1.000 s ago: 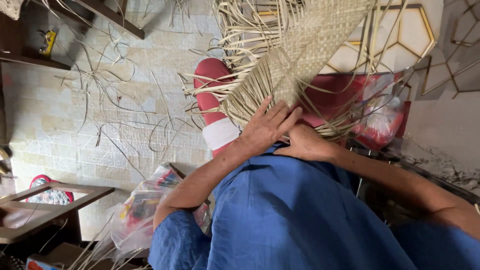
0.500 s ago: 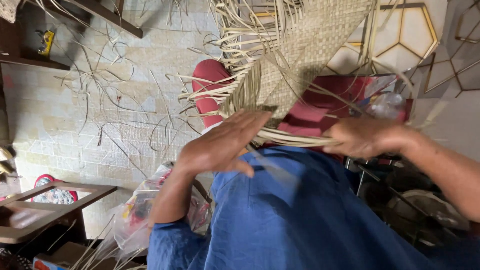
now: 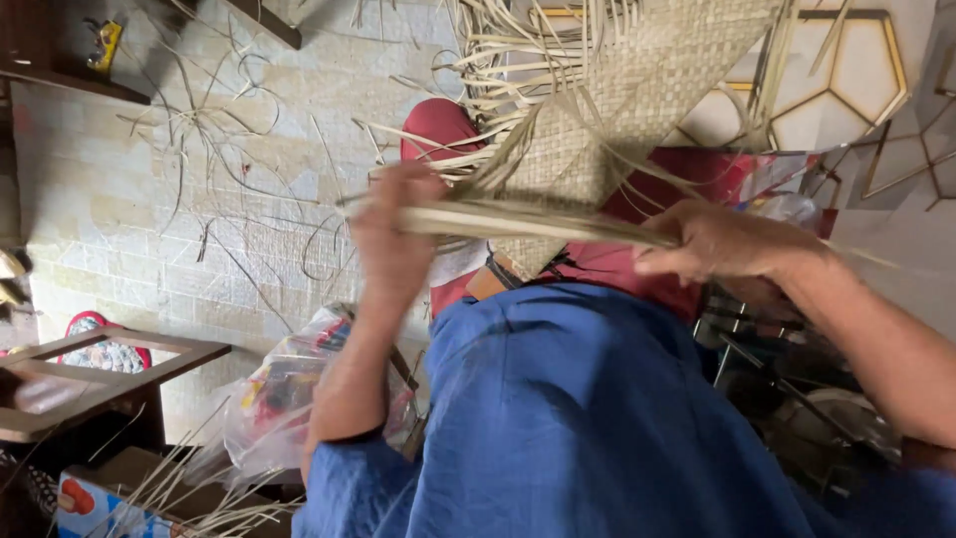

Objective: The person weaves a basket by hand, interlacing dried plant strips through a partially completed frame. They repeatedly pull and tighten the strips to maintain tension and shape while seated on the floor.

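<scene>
Over a strip-littered tiled floor [image 3: 149, 249], the left hand [image 3: 390, 239] and right hand [image 3: 722, 244] each clasped one horizontal bundle of pale reed strips [image 3: 528, 221] crossing the half-woven straw mat [image 3: 617, 110].

A bundle of strips [image 3: 528, 221] lies across the lap, left hand [image 3: 393, 239] and right hand [image 3: 722, 244] at its ends. The woven mat [image 3: 637, 90] lies beyond it. A plastic bag [image 3: 284, 399] sits left, below the left arm.

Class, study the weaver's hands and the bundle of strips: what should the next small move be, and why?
Probably lay the bundle of strips against the woven mat edge. The left hand and right hand grip it at each end, stretched flat just below the mat's loose fringe.
</scene>
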